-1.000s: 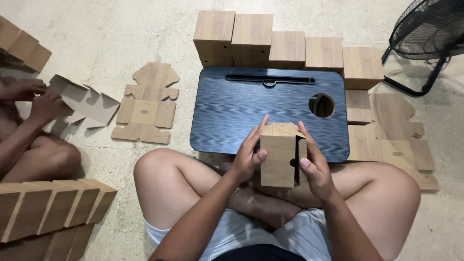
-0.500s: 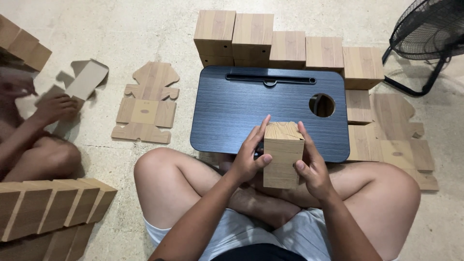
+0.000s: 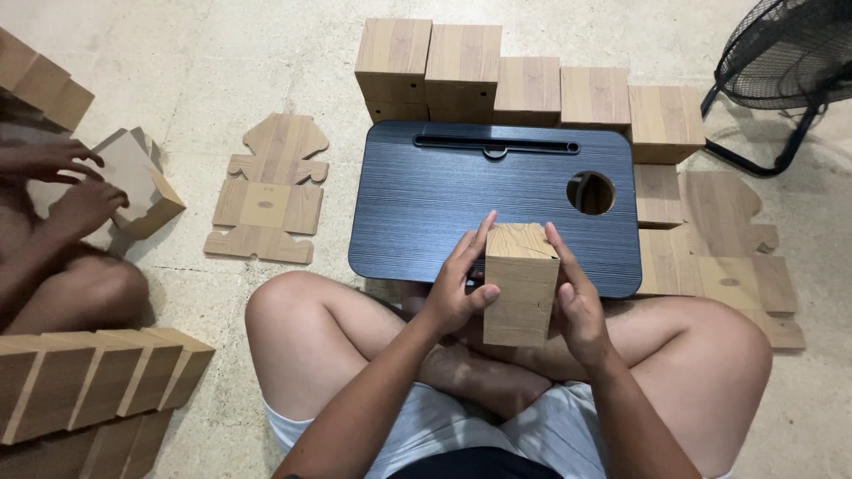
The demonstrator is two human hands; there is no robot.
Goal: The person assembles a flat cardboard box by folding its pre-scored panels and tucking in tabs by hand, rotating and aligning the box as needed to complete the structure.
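Tall wood-grain cardboard box (image 3: 521,286) upright, long axis vertical, above the near edge of the black lap desk (image 3: 426,208). Left hand (image 3: 457,288) and right hand (image 3: 579,300) flank it, fingers grasping opposite sides.

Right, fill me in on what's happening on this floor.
A person sitting cross-legged holds a folded wood-grain cardboard box upright between the left hand and right hand, above the near edge of a dark lap tray. A row of finished boxes stands behind the tray. Flat unfolded blanks lie on the floor to the left. At the far left, another person's hands are folding a box.
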